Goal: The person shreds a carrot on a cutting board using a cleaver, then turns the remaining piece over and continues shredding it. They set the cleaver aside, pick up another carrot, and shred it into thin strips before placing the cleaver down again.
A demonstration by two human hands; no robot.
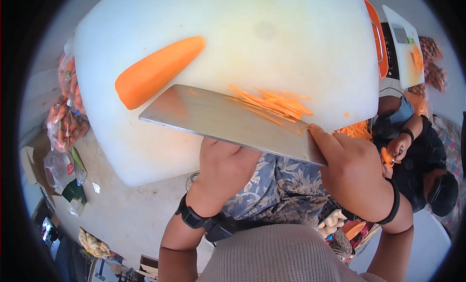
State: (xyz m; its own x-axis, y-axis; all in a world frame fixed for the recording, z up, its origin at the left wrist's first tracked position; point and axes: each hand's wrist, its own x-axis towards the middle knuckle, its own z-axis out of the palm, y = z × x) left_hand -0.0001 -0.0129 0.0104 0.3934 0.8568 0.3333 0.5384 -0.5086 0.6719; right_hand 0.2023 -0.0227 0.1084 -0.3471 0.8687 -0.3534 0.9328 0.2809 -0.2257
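My right hand [353, 168] grips a broad cleaver [208, 118] at its right end, a finger resting along the blade; the handle is hidden in the hand. The blade lies tilted over a white cutting board [291, 44]. Thin carrot strips [276, 105] lie on and along the blade's far edge. My left hand [225, 163] is close against the near edge of the blade, its fingers hidden beneath it. A peeled carrot [160, 71], cut flat at its near end, lies on the board left of the blade.
More carrot shreds [358, 130] are heaped beyond the board's right edge, near an orange tub [379, 39]. On the right a person [417, 156] holds a carrot [387, 157]. Bags of carrots [65, 124] stand at left; a second board [403, 49] is at far right.
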